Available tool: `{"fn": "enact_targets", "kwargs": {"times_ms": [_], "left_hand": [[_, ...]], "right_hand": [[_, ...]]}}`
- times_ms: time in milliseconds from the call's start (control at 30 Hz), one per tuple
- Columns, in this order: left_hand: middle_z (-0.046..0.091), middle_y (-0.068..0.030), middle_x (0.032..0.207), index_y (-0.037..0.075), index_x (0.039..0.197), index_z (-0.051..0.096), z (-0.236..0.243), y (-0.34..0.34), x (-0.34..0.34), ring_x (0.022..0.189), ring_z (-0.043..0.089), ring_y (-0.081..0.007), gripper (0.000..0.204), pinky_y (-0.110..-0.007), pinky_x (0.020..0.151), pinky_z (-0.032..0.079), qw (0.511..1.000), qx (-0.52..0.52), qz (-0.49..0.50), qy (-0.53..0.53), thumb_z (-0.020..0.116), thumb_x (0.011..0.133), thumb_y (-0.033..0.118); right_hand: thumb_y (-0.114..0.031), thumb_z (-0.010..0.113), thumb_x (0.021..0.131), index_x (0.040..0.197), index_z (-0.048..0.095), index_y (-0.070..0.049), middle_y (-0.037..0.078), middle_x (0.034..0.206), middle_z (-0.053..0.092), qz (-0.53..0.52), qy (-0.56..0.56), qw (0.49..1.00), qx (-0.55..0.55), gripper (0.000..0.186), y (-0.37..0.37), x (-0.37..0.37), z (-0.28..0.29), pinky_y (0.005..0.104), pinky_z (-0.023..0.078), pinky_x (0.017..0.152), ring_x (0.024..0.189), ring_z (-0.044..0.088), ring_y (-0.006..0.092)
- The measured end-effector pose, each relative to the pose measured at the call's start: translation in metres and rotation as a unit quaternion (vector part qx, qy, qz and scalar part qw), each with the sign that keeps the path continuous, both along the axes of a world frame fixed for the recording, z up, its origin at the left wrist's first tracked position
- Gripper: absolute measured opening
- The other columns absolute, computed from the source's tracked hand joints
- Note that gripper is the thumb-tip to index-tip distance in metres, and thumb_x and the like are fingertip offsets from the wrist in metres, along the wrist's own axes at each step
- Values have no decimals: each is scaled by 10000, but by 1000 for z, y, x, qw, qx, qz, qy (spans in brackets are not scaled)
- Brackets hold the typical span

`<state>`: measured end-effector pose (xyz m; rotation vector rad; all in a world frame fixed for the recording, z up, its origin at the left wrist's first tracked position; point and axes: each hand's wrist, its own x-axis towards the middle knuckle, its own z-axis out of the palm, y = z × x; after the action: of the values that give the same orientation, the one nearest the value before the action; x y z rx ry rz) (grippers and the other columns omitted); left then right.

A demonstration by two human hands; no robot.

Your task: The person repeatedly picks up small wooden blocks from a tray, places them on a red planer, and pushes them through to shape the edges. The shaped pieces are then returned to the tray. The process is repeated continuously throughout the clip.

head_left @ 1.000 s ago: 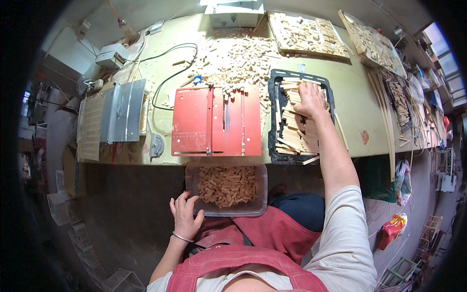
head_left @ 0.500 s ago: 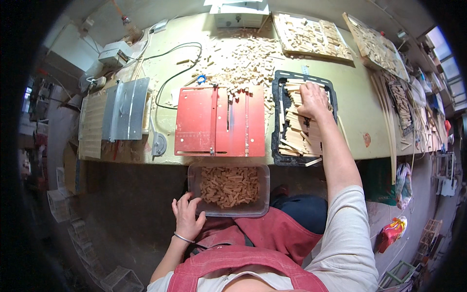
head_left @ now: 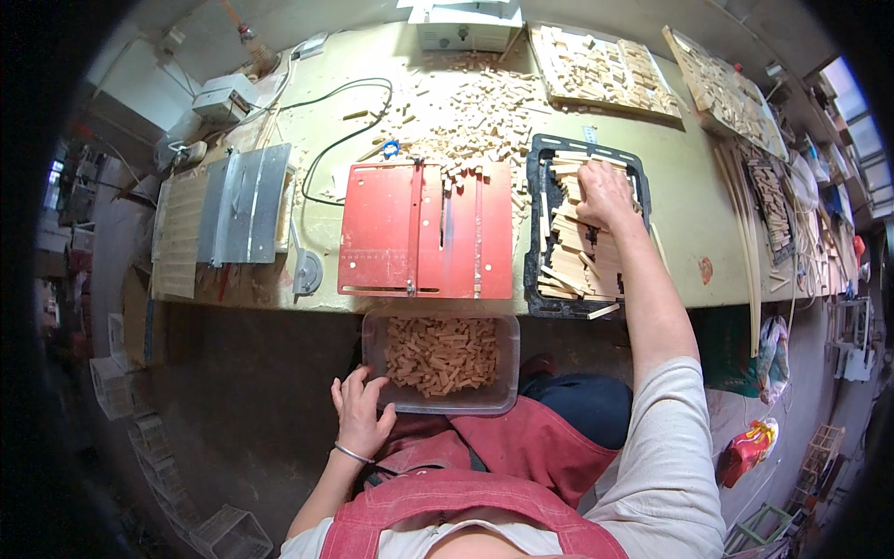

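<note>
My right hand (head_left: pixel 606 194) reaches into a black tray (head_left: pixel 535 233) full of long pale wood strips (head_left: pixel 577 256) and lies on the pile, fingers curled among them. My left hand (head_left: pixel 358 410) rests against the near left corner of a clear plastic tub (head_left: pixel 442 401) on my lap, which holds several short wood blocks (head_left: pixel 440 354). A red table saw (head_left: pixel 424 229) stands on the bench between the two hands, its blade slot in the middle.
Loose cut blocks (head_left: pixel 470 112) lie heaped behind the saw. Boards of laid-out wood pieces (head_left: pixel 596 70) sit at the back right. A grey metal tool (head_left: pixel 244 203), a black cable (head_left: pixel 340 140) and a white box (head_left: pixel 466 28) are on the bench. Long sticks (head_left: pixel 745 242) lie at right.
My right hand has shifted slightly within the strip tray, fingers curling into the pile. My left hand stays at the tub's corner. The view has tilted a little.
</note>
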<state>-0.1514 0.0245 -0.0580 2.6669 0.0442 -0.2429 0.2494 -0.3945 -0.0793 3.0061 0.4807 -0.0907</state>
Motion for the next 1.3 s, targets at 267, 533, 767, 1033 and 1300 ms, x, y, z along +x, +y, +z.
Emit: {"fn": "enact_targets", "kwargs": {"times_ms": [267, 533, 767, 1033, 1300], "left_hand": [[529, -178, 1425, 80, 1276, 668, -2, -2, 0, 1400, 471, -382, 509, -666, 1212, 261, 1000, -2, 0, -7, 807, 792, 157], [582, -179, 1334, 51, 1318, 604, 9, 1, 11, 1292, 558, -389, 529, -552, 1157, 379, 992, -75, 12, -104, 782, 822, 96], [630, -187, 1179, 3, 1272, 604, 58, 0, 91, 1102, 623, -376, 442, -454, 997, 507, 950, -140, -5, -280, 760, 859, 42], [603, -176, 1138, 8, 1250, 606, 71, -23, 171, 1101, 617, -348, 442, -441, 982, 519, 955, -123, -97, -253, 760, 850, 114], [580, -176, 1179, 114, 1269, 649, 69, -38, 211, 1177, 588, -388, 520, -503, 1013, 508, 981, -30, -128, -140, 809, 792, 245]], "right_hand": [[-154, 785, 731, 1067, 677, -99, 92, 1162, 676, 14, -67, 997, 37, 358, -2, -8, -8, 436, 492, 986, 1160, 614, 286], [-124, 723, 747, 1104, 657, -104, 94, 1081, 682, 81, -202, 946, 239, 363, 15, -71, 35, 449, 482, 961, 1085, 632, 295], [-111, 728, 773, 1014, 689, -52, 118, 984, 680, 263, -54, 929, 255, 251, 128, -149, 96, 442, 545, 878, 989, 659, 312], [-178, 780, 805, 1259, 698, -53, 143, 1139, 652, 224, -81, 938, 253, 478, 165, -158, 91, 449, 510, 1006, 1123, 625, 335], [-167, 752, 855, 941, 720, -55, 122, 958, 654, 104, -81, 965, 227, 145, 141, -177, 75, 453, 517, 859, 963, 651, 325]]}}
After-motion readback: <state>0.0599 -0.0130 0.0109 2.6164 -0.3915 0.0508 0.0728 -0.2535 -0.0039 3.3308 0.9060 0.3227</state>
